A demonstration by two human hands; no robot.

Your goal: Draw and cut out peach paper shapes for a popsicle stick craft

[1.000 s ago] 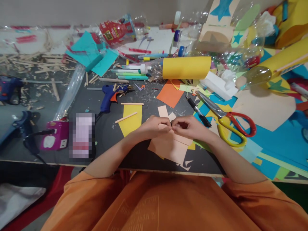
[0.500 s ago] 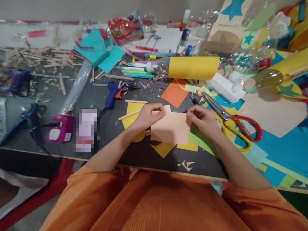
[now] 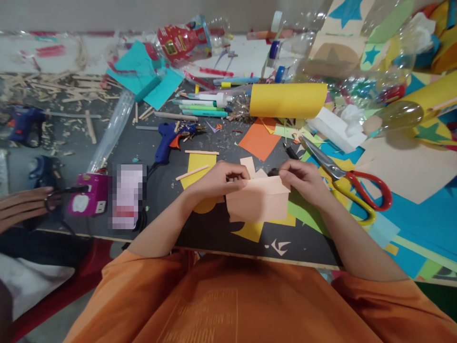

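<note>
Between my hands is a rectangular sheet of peach paper (image 3: 257,206), its top edge folded over toward me as a narrow flap. My left hand (image 3: 228,177) pinches the flap near its left end. At the other end, my right hand (image 3: 299,175) grips the top right corner between thumb and fingers. Under and around the sheet lie yellow paper pieces (image 3: 250,232) and a green sheet (image 3: 303,209). Small peach paper pieces (image 3: 247,166) show just behind it.
Large scissors (image 3: 342,174) with red and yellow handles lie right. A blue glue gun (image 3: 167,140) rests left of centre, with a yellow paper tube (image 3: 288,101) beyond. Another person's hand (image 3: 26,205) reaches in at left beside a magenta adapter (image 3: 89,194). Peach scraps (image 3: 279,247) lie near the edge.
The sheet's top edge, flat before, is now folded over toward me. Both hands have shifted slightly down with it. Another person's hand has come in from the left.
</note>
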